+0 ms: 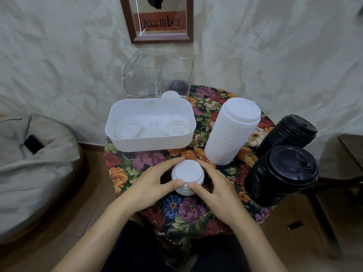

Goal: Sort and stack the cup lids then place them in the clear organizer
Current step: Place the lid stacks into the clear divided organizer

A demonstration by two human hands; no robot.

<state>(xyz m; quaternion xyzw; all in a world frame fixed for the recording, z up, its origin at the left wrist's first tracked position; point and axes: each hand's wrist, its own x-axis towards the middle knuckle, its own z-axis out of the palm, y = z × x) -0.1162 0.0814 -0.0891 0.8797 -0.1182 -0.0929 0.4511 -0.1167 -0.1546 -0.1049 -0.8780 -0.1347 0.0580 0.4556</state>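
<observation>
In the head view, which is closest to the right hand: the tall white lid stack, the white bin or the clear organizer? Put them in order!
From the right hand:
1. Tall white lid stack, just behind it, rightward.
2. White bin, farther back, leftward.
3. Clear organizer, behind the bin, by the wall.

One wide-angle head view looks forward and down from above the near edge of the floral-clothed table (176, 213), close over it, facing the wall (275, 55) behind its far edge.
</observation>
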